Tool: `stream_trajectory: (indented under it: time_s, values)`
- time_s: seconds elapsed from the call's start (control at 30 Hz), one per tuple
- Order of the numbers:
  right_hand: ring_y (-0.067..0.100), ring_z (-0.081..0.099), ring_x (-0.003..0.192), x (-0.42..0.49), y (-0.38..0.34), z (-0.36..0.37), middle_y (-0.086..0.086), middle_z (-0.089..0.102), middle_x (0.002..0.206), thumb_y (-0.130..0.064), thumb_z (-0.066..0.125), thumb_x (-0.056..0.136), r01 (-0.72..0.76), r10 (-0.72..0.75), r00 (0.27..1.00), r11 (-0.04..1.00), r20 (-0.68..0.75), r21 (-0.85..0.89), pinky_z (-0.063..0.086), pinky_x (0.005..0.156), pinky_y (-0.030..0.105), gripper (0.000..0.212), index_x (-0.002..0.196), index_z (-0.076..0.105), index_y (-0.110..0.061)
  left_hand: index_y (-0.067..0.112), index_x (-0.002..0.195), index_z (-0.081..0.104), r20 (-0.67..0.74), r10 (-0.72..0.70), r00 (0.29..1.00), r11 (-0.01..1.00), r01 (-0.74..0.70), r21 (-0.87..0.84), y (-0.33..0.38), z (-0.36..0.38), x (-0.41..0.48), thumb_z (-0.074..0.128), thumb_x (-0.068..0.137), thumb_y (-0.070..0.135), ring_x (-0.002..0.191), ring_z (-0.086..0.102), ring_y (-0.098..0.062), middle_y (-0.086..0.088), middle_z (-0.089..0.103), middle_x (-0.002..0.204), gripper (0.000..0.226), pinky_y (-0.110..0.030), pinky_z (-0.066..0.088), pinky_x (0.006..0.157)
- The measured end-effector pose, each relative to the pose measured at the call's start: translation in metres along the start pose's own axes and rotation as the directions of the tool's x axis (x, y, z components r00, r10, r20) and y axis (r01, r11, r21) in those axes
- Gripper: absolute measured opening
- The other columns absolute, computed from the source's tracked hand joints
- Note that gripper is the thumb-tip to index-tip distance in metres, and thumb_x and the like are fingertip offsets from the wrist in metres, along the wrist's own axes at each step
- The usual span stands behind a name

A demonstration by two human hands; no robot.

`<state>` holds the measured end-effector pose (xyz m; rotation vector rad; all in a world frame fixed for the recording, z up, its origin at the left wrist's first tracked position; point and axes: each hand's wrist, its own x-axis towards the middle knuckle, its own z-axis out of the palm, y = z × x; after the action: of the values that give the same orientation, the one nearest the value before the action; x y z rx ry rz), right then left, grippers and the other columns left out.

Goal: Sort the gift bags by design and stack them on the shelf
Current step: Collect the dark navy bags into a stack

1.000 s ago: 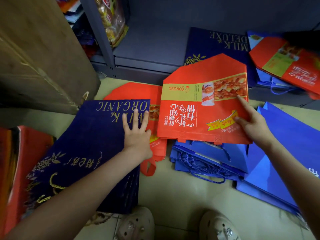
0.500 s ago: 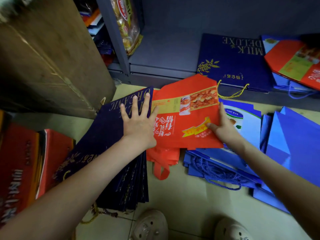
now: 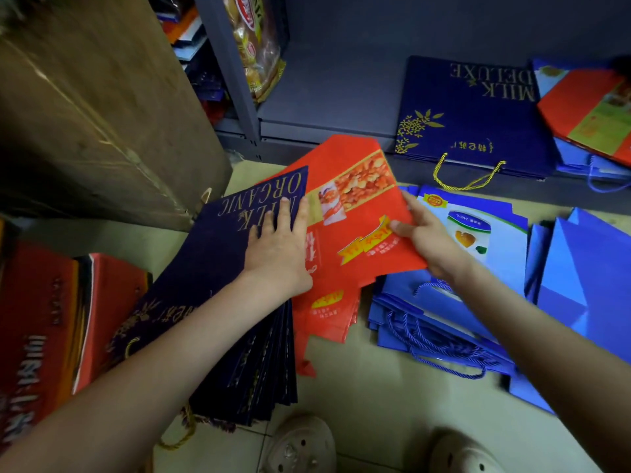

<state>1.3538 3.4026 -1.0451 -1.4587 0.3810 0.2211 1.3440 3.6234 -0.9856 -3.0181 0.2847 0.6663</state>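
Note:
A thick stack of navy "Milk Organic" bags (image 3: 218, 288) lies on the floor at the left, and my left hand (image 3: 278, 254) rests flat on its top with straight fingers. My right hand (image 3: 425, 238) pinches the right edge of a red bag (image 3: 355, 233) printed with nuts, which lies over other red bags (image 3: 327, 315). To the right are blue bags (image 3: 471, 288) with cord handles. On the grey shelf (image 3: 324, 107) lie navy "Milk Deluxe" bags (image 3: 474, 121) and a red bag (image 3: 594, 110) on top of blue ones.
A brown cardboard box (image 3: 92, 107) stands at the left against the shelf post (image 3: 232, 70). Red boxes or bags (image 3: 51, 322) sit at the far left. More blue bags (image 3: 587, 274) lie at the right. My two shoes (image 3: 300, 445) show at the bottom edge.
The red bag has moved left and down, off the blue bags and onto the other red bags. The navy stack has swung up at its far end under my left hand.

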Motion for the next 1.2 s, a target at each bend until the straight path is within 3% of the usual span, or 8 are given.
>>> stream_trajectory:
  time_s: [0.2,0.33,0.6,0.77,0.87,0.97,1.1,1.2]
  values:
    - [0.007,0.068,0.075,-0.002,-0.019,-0.045,-0.013,0.07,0.096,0.01,0.045,0.091,0.069,-0.062,0.994,0.994,-0.091,0.082,0.057,0.063,0.027,0.058,0.133,0.043,-0.031,0.025,0.145,-0.027,-0.006,0.018,1.0,0.999,-0.019,-0.038,-0.003,-0.002,0.001,0.071,0.078,0.037,0.146,-0.002,-0.03,-0.006,-0.017,0.158,0.119,-0.043,0.009,0.117]
    - [0.014,0.066,0.09,-0.008,0.007,-0.016,-0.001,0.063,0.114,0.008,0.045,0.093,0.062,-0.051,0.994,0.991,-0.095,0.118,0.057,0.076,0.035,0.054,0.134,0.041,-0.026,0.025,0.145,-0.026,-0.025,0.01,1.0,1.0,-0.011,-0.026,-0.007,-0.007,0.002,0.07,0.077,0.03,0.146,0.001,-0.029,-0.006,-0.015,0.158,0.118,-0.042,0.011,0.117]
    - [0.023,0.049,0.122,-0.031,0.064,0.064,0.007,0.044,0.141,-0.001,0.044,0.096,-0.045,0.026,0.995,0.975,-0.093,-0.217,0.04,0.105,0.041,0.069,0.151,0.006,-0.018,0.026,0.145,-0.027,-0.033,-0.007,0.999,1.0,0.007,-0.001,-0.013,-0.019,0.0,0.07,0.075,0.027,0.146,0.001,-0.027,-0.005,-0.014,0.158,0.119,-0.043,0.013,0.118]
    - [0.014,0.058,0.094,-0.016,0.041,0.05,-0.001,0.057,0.127,0.002,0.046,0.092,0.007,-0.043,0.991,0.962,-0.128,-0.271,0.049,0.09,0.032,0.07,0.148,0.022,-0.033,0.028,0.144,-0.028,-0.053,-0.016,0.998,1.0,0.017,0.004,-0.022,-0.027,0.0,0.074,0.073,0.03,0.146,0.003,-0.027,-0.004,-0.013,0.159,0.124,-0.041,0.013,0.118]
    - [0.016,0.061,0.099,-0.006,0.008,0.016,-0.005,0.058,0.127,0.008,0.044,0.092,0.079,-0.085,0.996,0.982,-0.027,-0.17,0.051,0.092,0.038,0.071,0.139,0.032,-0.044,0.029,0.145,-0.027,-0.053,-0.013,0.999,1.0,0.012,-0.015,-0.029,-0.034,-0.001,0.074,0.072,0.034,0.146,0.005,-0.027,-0.004,-0.011,0.159,0.125,-0.042,0.015,0.118]
    - [0.014,0.064,0.093,-0.008,-0.02,-0.021,-0.002,0.058,0.127,0.013,0.042,0.091,0.142,-0.14,0.99,0.986,0.026,-0.092,0.056,0.081,0.033,0.07,0.138,0.036,-0.038,0.03,0.144,-0.027,-0.049,-0.014,0.999,0.999,0.012,-0.042,-0.037,-0.039,-0.007,0.076,0.07,0.041,0.146,0.007,-0.028,-0.005,-0.009,0.159,0.127,-0.043,0.016,0.118]
    - [0.007,0.066,0.091,-0.015,-0.026,-0.027,-0.004,0.057,0.128,0.012,0.041,0.092,0.167,-0.164,0.985,0.985,-0.058,0.05,0.056,0.07,0.026,0.068,0.142,0.033,-0.033,0.032,0.145,-0.027,-0.049,-0.021,0.999,0.998,0.018,-0.066,-0.043,-0.045,-0.014,0.071,0.074,0.039,0.145,0.008,-0.029,-0.005,-0.007,0.159,0.121,-0.042,0.016,0.117]
    - [0.015,0.067,0.094,-0.018,-0.014,-0.007,0.003,0.058,0.128,0.01,0.041,0.093,0.147,-0.135,0.987,0.98,-0.09,0.132,0.058,0.075,0.034,0.066,0.143,0.032,-0.032,0.033,0.145,-0.025,-0.05,-0.02,0.999,0.997,0.016,-0.073,-0.046,-0.051,-0.016,0.073,0.071,0.039,0.145,0.01,-0.029,-0.005,-0.004,0.16,0.123,-0.042,0.018,0.116]
